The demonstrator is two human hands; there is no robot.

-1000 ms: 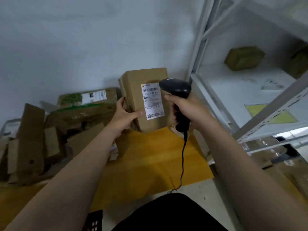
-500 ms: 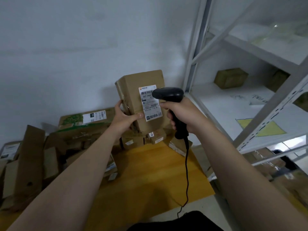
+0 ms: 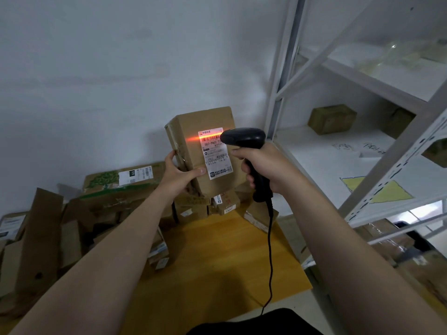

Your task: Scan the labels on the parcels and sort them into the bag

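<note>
Wobble in the left hand (image 3: 180,176) clamped round the tall brown cardboard parcel (image 3: 191,128), or the right hand (image 3: 266,165) gripping the black plastic scanner (image 3: 243,137), could spoil the read.

Brown parcel (image 3: 193,131), white label (image 3: 215,153), blk scanner (image 3: 244,139).

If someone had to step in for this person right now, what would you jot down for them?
Left hand grips the upright brown parcel near its lower left edge, with the label facing the camera.
Right hand grips the corded black scanner. Its red line lies across the label's top barcode.
More parcels are piled on the yellow surface below and to the left. A white shelf stands to the right. No bag is in view.
Done: this parcel is under the scanner.
Left: put it in the bag, then scan and sort the pile.
</note>
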